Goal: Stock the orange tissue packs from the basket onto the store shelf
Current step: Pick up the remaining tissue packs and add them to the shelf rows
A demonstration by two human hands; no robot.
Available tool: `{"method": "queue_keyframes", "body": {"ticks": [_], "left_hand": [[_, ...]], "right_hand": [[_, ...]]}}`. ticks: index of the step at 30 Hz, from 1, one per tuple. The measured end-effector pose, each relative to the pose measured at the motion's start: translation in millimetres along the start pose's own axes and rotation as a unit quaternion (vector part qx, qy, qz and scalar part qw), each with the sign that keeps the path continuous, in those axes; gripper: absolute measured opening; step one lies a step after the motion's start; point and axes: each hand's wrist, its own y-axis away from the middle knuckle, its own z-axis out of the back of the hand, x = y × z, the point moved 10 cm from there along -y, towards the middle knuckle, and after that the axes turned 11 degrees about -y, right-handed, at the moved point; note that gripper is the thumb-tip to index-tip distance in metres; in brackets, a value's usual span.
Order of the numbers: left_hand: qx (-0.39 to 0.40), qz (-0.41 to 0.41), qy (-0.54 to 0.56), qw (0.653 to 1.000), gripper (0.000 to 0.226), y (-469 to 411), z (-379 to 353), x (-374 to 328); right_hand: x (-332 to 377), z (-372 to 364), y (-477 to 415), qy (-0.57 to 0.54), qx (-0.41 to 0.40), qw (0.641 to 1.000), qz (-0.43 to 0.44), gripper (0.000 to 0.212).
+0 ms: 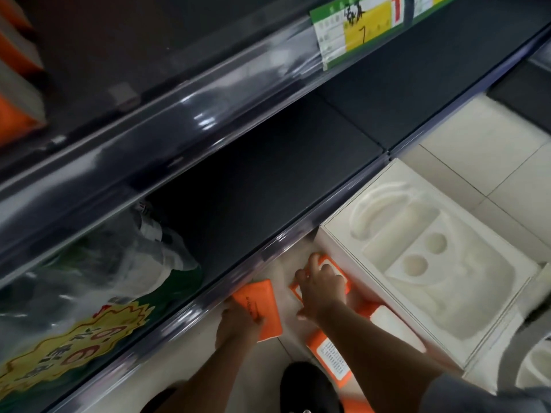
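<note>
Gripping one orange tissue pack (pixel 262 305) in left hand (pixel 237 324), right hand (pixel 323 292) curled over a second pack (pixel 335 268) at lower centre; advise lifting both level, clearing the shelf lip (pixel 283 237).

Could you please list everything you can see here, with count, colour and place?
tissue packs: at least three, orange, low beside the shelf foot
shelves: two, dark, across the view
price tag: at least one, green and yellow, upper shelf edge
bagged goods: count unclear, green under clear plastic, lower shelf, left
foam tray: one, white, right of the packs
shoe: one, black, bottom centre
left hand: one, grips a pack
right hand: one, curled over another pack
</note>
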Motion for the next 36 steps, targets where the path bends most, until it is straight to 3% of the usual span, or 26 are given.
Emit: {"method": "queue_keyframes", "body": {"ticks": [5, 11, 16, 21, 26, 29, 36], "left_hand": [[0.041, -0.023, 0.022, 0.999, 0.068, 2, -5, -11], [0.037, -0.065, 0.052, 0.996, 0.059, 16, 20, -20], [0.069, -0.074, 0.076, 0.992, 0.066, 32, 30, -15], [0.071, -0.103, 0.048, 0.991, 0.059, 57, 44, -25], [0.078, -0.142, 0.054, 0.985, 0.046, 89, 69, -35], [0.067, -0.175, 0.067, 0.98, 0.04, 113, 95, -41], [0.076, -0.248, 0.134, 0.956, 0.055, 185, 157, -51]], "right_hand": [[1, -4, 2, -0.025, 0.018, 1.0, 0.003, 0.062], [12, -4, 5, -0.013, 0.07, 0.997, 0.02, 0.048], [4, 19, 18, -0.005, 0.06, 0.998, 0.024, 0.058], [-24, 30, 33, -0.032, 0.052, 0.998, -0.014, 0.059], [-27, 66, 49, -0.111, 0.001, 0.994, -0.001, 0.043], [-29, 96, 64, -0.187, -0.019, 0.982, 0.003, 0.058], [-39, 189, 115, -0.272, -0.07, 0.959, 0.039, 0.057]]}}
